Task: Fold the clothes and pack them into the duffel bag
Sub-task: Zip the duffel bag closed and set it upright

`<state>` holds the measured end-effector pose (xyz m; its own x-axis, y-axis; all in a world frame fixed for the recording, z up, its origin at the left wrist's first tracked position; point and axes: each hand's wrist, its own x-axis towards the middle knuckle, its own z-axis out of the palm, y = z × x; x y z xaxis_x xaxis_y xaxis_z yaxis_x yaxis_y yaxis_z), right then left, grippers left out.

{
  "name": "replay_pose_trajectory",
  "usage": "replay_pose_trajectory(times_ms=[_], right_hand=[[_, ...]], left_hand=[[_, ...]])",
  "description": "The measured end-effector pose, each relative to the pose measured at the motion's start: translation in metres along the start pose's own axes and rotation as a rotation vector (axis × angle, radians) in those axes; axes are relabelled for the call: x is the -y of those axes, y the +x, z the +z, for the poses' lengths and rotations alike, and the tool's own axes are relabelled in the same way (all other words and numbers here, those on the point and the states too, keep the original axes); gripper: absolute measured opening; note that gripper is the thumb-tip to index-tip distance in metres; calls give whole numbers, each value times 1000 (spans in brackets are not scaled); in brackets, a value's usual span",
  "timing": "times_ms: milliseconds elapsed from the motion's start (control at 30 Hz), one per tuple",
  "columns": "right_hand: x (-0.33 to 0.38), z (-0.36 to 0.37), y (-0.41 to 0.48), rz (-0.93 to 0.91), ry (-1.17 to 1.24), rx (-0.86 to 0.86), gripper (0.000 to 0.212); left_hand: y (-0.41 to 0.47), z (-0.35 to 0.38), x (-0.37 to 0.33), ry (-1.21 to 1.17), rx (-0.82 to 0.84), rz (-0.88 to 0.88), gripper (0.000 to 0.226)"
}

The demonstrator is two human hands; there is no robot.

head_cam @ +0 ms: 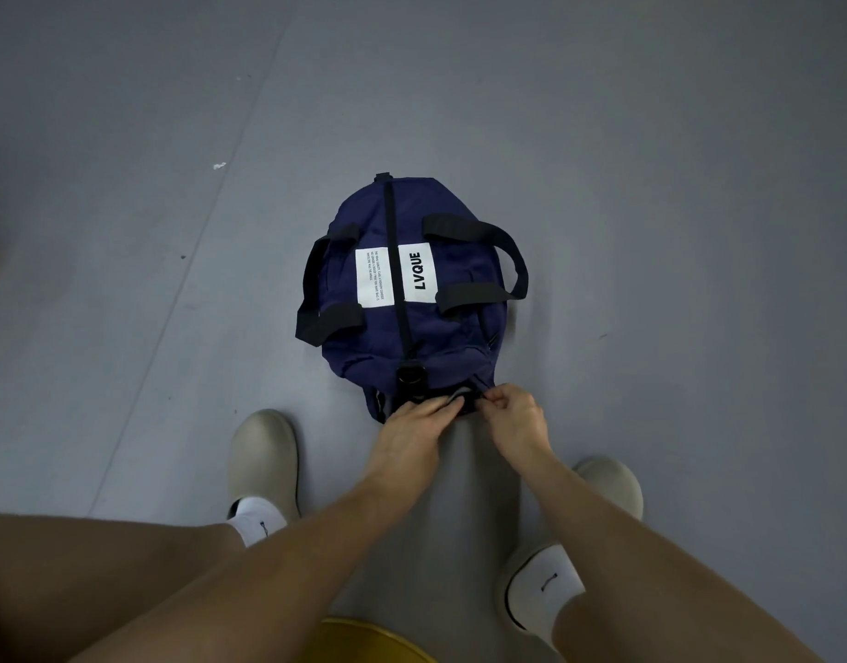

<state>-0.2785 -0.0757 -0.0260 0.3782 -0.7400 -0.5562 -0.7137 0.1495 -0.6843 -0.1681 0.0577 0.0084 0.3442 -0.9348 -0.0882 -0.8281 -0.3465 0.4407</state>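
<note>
A navy duffel bag [440, 327] with black handles and a white LVQUE label lies on the grey floor, its top zip shut. At its near end a pocket gapes a little, with pale cloth [456, 394] showing inside. My left hand [412, 428] presses flat on that near end, fingers at the opening. My right hand [512, 413] pinches a small black zip pull or tab at the pocket's right corner. No other clothes are in sight.
My two feet in beige clogs [263, 461] and white socks stand either side of the bag's near end. A yellow edge [373, 641] shows at the bottom of the view. Grey floor [651, 184] spreads all around.
</note>
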Motion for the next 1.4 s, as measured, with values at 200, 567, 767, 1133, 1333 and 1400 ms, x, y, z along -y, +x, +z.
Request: replay_pose_trajectory(times_ms=[200,567,767,1133,1333,1400], right_hand=[[6,-6,-2,45,190,16,13],[38,-28,-10,-150,114,164,11],[44,-38,-16,-135,203,293,9],[28,-30,-16,-104,240,282,37],[24,-13,-13,-380,-246,17,31],[26,-7,-14,-517,-380,-93,23]], left_hand=[[-1,-6,-10,-292,7,-229,53],[13,-17,-27,-324,-106,-383,21],[20,-14,-33,-295,-128,-463,23],[27,-16,-31,-247,-60,-499,21],[18,-20,-32,-188,-149,-447,22],[17,-24,-30,-169,-165,-427,22]])
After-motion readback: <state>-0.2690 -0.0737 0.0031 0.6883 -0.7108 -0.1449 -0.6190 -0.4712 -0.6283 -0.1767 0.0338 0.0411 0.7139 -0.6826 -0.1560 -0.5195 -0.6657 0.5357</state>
